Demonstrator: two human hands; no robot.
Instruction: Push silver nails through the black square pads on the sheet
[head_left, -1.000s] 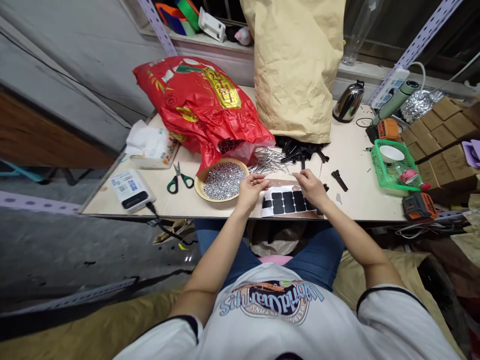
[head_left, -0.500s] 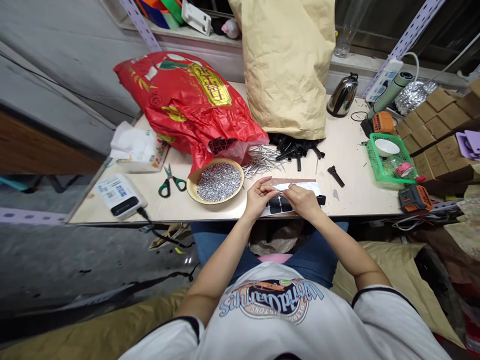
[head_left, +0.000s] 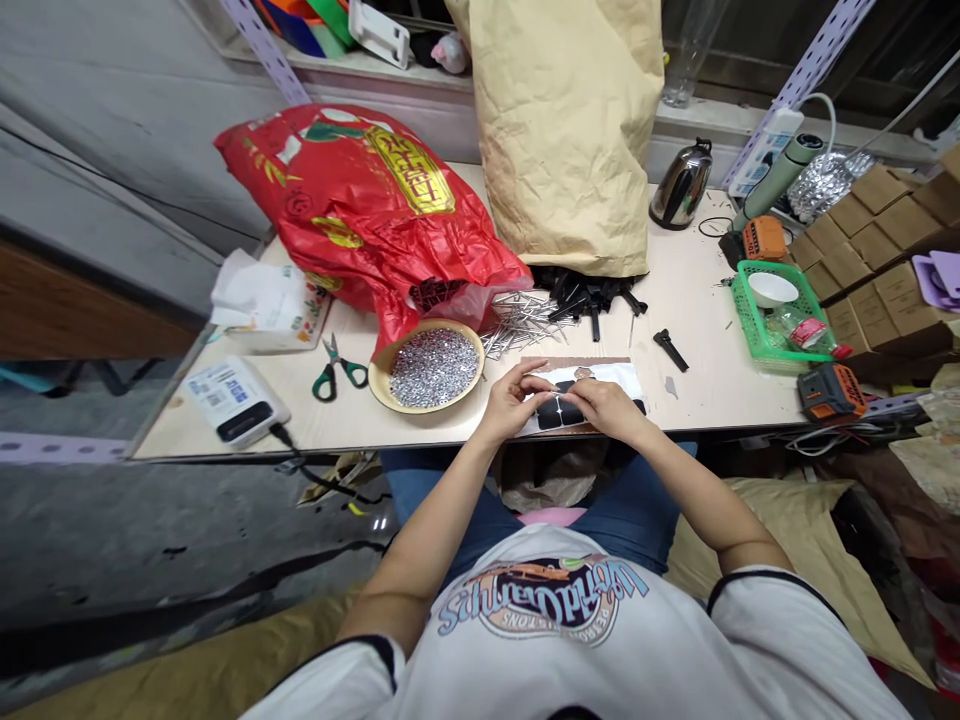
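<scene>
Sheet of black pads (head_left: 583, 398), lower centre of frame, at the table's (head_left: 705, 330) near edge: matte rounded rectangles on white backing. Left hand (head_left: 508, 402) and right hand (head_left: 609, 408) meet over it, each grip pinched shut. Their contents are too small to tell. Judged fine fingertip work, calling for precision. Left of it: round bowl (head_left: 433, 365) of glinting metal bits.

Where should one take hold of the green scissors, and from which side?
Probably by the green handle loops, from above on the near side: the scissors lie flat on the table, loops toward the person, blades pointing away.
</scene>
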